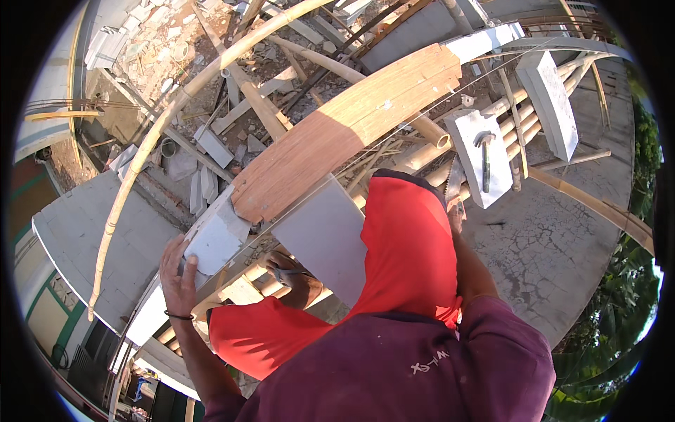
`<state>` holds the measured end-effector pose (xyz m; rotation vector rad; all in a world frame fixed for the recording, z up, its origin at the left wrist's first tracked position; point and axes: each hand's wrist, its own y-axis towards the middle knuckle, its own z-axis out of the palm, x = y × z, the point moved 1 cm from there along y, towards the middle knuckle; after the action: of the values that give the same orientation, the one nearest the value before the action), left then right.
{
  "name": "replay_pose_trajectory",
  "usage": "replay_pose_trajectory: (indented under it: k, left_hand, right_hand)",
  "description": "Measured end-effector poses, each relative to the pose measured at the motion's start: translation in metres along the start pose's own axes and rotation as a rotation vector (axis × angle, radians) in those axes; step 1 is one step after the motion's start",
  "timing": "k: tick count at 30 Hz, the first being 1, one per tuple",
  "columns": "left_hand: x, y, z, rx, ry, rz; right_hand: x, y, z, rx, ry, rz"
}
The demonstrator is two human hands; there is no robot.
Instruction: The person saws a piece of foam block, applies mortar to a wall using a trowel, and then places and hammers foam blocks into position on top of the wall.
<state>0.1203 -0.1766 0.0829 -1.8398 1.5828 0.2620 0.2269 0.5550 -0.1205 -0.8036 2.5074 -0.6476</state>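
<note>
My left hand [179,276] rests with fingers outstretched on the edge of a white lightweight block [214,239] at the end of the wall. Beyond my right knee, my right hand [457,216] is closed around the handle end of a hand saw [454,176]; the knee hides part of both. A reddish wooden board [344,130] lies along the wall top, touching the white block. Close to the saw, a hammer [485,162] lies on another white block [467,141]. A pale panel [323,235] sits between my legs and the board.
Bamboo poles [429,158] form the scaffold under me, with my sandalled foot [292,278] on it. A taut string [394,133] runs beside the board. Another block [548,105] stands at the right. A curved bamboo pole [151,144] crosses the left, above rubble [158,53].
</note>
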Motion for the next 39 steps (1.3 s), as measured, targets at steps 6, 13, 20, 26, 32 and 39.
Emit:
replay_pose_trajectory:
  k: [6,13,20,26,32,39]
  left_hand:
    - [-0.016,-0.011,-0.015,0.000,0.008,-0.076]
    - [0.013,0.019,0.019,0.029,-0.224,-0.008]
    - [-0.001,-0.010,-0.029,0.028,-0.018,-0.182]
    - [0.011,-0.015,-0.013,0.010,-0.052,-0.124]
    - [0.002,-0.005,-0.020,0.101,-0.094,-0.064]
    - [0.022,-0.007,-0.014,0.113,-0.008,0.035]
  right_hand:
    - [0.043,0.004,0.010,-0.165,0.116,0.216]
    - [-0.103,0.247,-0.120,-0.583,0.064,-0.109]
    - [-0.020,0.220,-0.048,-0.244,-0.053,0.036]
    - [-0.036,0.217,-0.087,-0.434,0.217,-0.046]
    - [0.004,0.140,-0.149,-0.928,0.225,-0.559]
    - [0.253,-0.136,-0.319,-0.573,0.403,-1.372]
